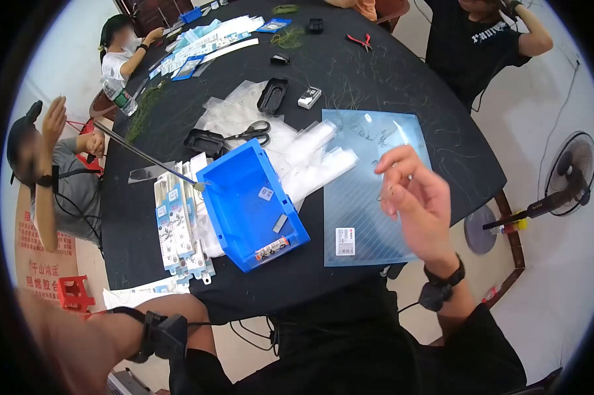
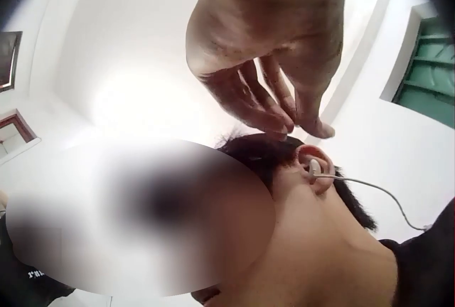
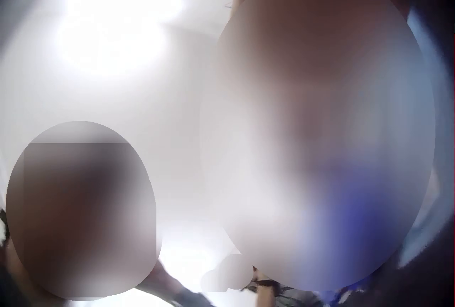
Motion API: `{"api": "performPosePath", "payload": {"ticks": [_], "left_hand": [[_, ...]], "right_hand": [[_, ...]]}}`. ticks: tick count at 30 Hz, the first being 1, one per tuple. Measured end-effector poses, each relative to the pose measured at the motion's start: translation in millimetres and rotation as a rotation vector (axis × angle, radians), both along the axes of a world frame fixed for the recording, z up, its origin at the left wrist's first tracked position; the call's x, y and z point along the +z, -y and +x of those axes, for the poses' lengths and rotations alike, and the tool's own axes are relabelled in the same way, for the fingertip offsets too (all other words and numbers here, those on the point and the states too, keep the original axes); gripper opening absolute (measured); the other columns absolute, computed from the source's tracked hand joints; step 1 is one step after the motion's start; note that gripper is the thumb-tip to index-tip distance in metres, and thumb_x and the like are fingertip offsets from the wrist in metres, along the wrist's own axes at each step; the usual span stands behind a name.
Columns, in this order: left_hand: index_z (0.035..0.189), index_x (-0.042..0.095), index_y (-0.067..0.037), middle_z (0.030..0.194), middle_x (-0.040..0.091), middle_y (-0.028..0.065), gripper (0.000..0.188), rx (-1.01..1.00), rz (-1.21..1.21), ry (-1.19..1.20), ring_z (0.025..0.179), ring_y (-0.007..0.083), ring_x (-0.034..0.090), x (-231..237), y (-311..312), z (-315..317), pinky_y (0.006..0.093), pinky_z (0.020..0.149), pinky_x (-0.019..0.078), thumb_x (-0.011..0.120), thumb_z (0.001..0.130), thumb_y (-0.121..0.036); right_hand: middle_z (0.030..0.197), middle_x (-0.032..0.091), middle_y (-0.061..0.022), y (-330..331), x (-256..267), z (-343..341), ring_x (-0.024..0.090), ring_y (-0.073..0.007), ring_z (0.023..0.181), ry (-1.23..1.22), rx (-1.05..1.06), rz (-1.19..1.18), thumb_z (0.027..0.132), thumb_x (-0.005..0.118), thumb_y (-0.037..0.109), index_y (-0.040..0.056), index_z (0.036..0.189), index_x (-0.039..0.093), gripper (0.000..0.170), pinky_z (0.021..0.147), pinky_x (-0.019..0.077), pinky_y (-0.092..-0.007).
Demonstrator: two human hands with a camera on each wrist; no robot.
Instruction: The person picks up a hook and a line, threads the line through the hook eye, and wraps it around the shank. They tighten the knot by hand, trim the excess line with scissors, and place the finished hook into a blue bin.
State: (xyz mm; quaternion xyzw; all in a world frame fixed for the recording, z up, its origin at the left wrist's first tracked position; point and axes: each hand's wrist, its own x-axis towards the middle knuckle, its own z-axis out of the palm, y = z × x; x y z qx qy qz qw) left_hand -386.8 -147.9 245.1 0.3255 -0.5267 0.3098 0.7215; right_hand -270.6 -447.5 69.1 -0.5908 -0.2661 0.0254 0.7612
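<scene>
- Right hand [image 1: 415,204]: raised above a blue translucent plastic sheet [image 1: 357,197], fingers bent in, thumb near the index finger; cannot tell whether it pinches something fine.
- Left hand [image 2: 266,62]: held up beside the wearer's head, just by the hair, fingers loosely bent; cannot tell whether a thin line is between them.
- Small dark hooks [image 1: 366,137], apparently with thin line, are scattered on the sheet's far part, pointing various ways; their exact directions are too small to read.
- The sheet lies flat on the black tabletop [image 1: 465,161], its long axis running away from the wearer, with a white label [image 1: 345,241] at the near left corner.
- Judging by looks, the hooks are light, stiff and sharp, best taken by the shank; the sheet seems light, flexible and slippery, best lifted by an edge.
</scene>
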Motion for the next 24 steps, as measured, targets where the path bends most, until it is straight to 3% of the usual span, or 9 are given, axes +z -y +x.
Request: {"api": "performPosePath", "payload": {"ticks": [1, 2, 4, 9, 13, 16, 18, 21, 24], "left_hand": [[0.078, 0.074, -0.003, 0.076, 0.069, 0.0056, 0.013, 0.131, -0.154, 0.015, 0.068, 0.0145, 0.067, -3.8, 8.9, 3.2, 0.0261, 0.052, 0.0604, 0.085, 0.080, -0.008], [0.078, 0.074, -0.003, 0.076, 0.069, 0.0056, 0.013, 0.133, -0.157, 0.033, 0.068, 0.0145, 0.067, -7.2, -0.3, 1.6, 0.0261, 0.052, 0.0604, 0.085, 0.080, -0.008], [0.125, 0.052, 0.005, 0.084, 0.056, 0.0070, 0.044, 0.302, -0.101, -0.315, 0.065, 0.0128, 0.055, -8.5, -32.7, -2.6, 0.0235, 0.061, 0.0523, 0.075, 0.091, -0.011], [0.117, 0.059, 0.004, 0.099, 0.063, 0.0103, 0.039, 0.818, 0.238, -0.606, 0.088, 0.0161, 0.060, -6.1, 1.8, 34.8, 0.0278, 0.083, 0.0496, 0.075, 0.085, -0.009], [0.115, 0.064, 0.003, 0.113, 0.068, 0.0142, 0.040, 0.765, 0.446, -0.618, 0.109, 0.0208, 0.065, -2.9, 7.1, 48.0, 0.0344, 0.101, 0.0497, 0.080, 0.078, -0.002], [0.119, 0.064, 0.003, 0.118, 0.071, 0.0160, 0.050, 0.873, 0.517, -0.517, 0.114, 0.0252, 0.070, -8.6, -1.1, 56.5, 0.0388, 0.101, 0.0541, 0.087, 0.075, 0.001], [0.119, 0.064, 0.003, 0.119, 0.072, 0.0168, 0.049, 0.929, 0.515, -0.490, 0.108, 0.0240, 0.074, -10.8, -3.6, 63.3, 0.0366, 0.097, 0.0569, 0.087, 0.076, 0.004], [0.118, 0.063, 0.004, 0.103, 0.077, 0.0167, 0.041, 0.885, 0.507, -0.536, 0.093, 0.0202, 0.077, -11.4, -5.3, 70.6, 0.0303, 0.086, 0.0607, 0.082, 0.081, 0.009], [0.116, 0.063, 0.004, 0.097, 0.078, 0.0164, 0.038, 0.890, 0.465, -0.613, 0.092, 0.0201, 0.077, -10.3, -6.6, 71.5, 0.0311, 0.085, 0.0615, 0.083, 0.083, 0.005]], "right_hand": [[0.118, 0.057, -0.0094, -1.9, 15.1, 4.5, 0.051, -0.0045, 0.077, 0.049, 0.032, -0.007, 0.102, 0.066, 0.014, -0.0011, 0.103, 0.064, 0.015, 0.068, 0.0427, -0.0191], [0.118, 0.057, -0.0094, -4.4, 31.9, 8.9, 0.051, -0.0045, 0.077, 0.066, 0.035, -0.009, 0.102, 0.066, 0.014, -0.0011, 0.103, 0.064, 0.015, 0.068, 0.0427, -0.0191], [0.119, 0.056, -0.0088, -13.6, 66.4, 17.3, 0.050, -0.0040, 0.078, -0.007, 0.238, 0.041, 0.103, 0.066, 0.015, -0.0008, 0.102, 0.064, 0.016, 0.066, 0.0416, -0.0197], [0.090, 0.058, -0.0004, -66.3, 133.7, 41.7, 0.049, -0.0027, 0.069, 0.132, 0.403, 0.134, 0.106, 0.064, 0.023, -0.0018, 0.113, 0.064, 0.026, 0.061, 0.0397, -0.0201], [0.077, 0.056, 0.0030, -111.2, 156.9, 51.2, 0.050, -0.0028, 0.067, 0.200, 0.438, 0.221, 0.107, 0.063, 0.024, -0.0029, 0.119, 0.065, 0.030, 0.058, 0.0379, -0.0200], [0.075, 0.057, 0.0031, -132.4, 155.5, 56.1, 0.050, -0.0025, 0.067, 0.175, 0.483, 0.278, 0.107, 0.063, 0.024, -0.0026, 0.120, 0.066, 0.030, 0.057, 0.0374, -0.0201], [0.074, 0.057, 0.0032, -141.2, 153.2, 58.6, 0.051, -0.0023, 0.067, 0.163, 0.521, 0.302, 0.107, 0.063, 0.023, -0.0024, 0.120, 0.067, 0.029, 0.057, 0.0373, -0.0202], [0.078, 0.058, 0.0035, -147.5, 153.5, 59.4, 0.052, -0.0022, 0.068, 0.135, 0.518, 0.303, 0.106, 0.064, 0.020, -0.0012, 0.117, 0.067, 0.025, 0.057, 0.0374, -0.0199], [0.082, 0.058, 0.0034, -146.8, 150.6, 64.1, 0.052, -0.0020, 0.068, 0.155, 0.471, 0.293, 0.105, 0.065, 0.020, -0.0012, 0.116, 0.067, 0.024, 0.057, 0.0376, -0.0197]]}}
